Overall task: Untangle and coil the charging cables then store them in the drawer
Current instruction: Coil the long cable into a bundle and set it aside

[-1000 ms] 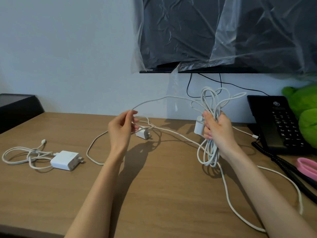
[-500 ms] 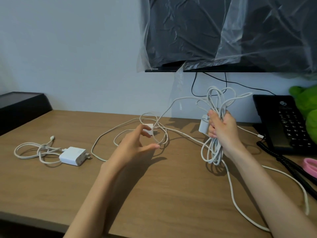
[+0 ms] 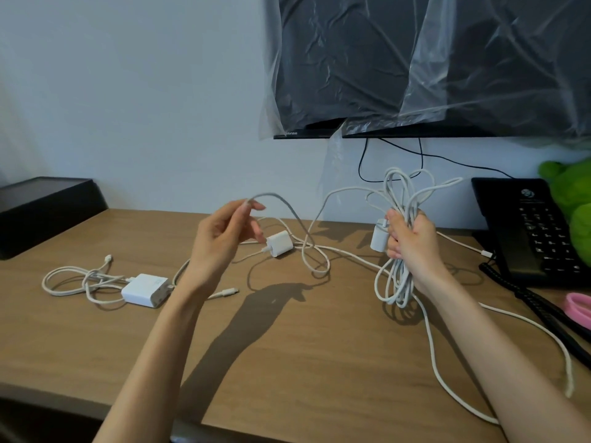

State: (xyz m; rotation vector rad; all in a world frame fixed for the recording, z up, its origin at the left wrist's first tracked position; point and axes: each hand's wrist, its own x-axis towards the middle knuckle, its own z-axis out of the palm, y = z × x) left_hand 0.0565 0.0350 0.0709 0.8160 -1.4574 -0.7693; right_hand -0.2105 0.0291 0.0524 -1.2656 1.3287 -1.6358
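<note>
My right hand (image 3: 407, 241) grips a bundle of white cable loops (image 3: 398, 193) together with a small white plug adapter (image 3: 379, 238), held above the wooden desk (image 3: 287, 346). A loose strand of the same cable (image 3: 287, 209) arcs left to my raised left hand (image 3: 224, 238), which pinches it between thumb and fingertips. A second small white adapter (image 3: 279, 243) lies on the desk between my hands. More cable trails to the desk's right front (image 3: 537, 327). At the left lies a larger white charger (image 3: 145, 290) with its own loosely coiled cable (image 3: 73, 279). No drawer is in view.
A black telephone (image 3: 524, 228) with a coiled cord stands at the right, a green plush toy (image 3: 572, 199) behind it and pink scissors (image 3: 579, 303) near the edge. A plastic-wrapped monitor (image 3: 415, 65) hangs above. A black box (image 3: 44, 206) sits far left.
My left hand let go of the cable, reached low over the desk, then rose again pinching a strand of it. The right hand kept its grip on the bundle.
</note>
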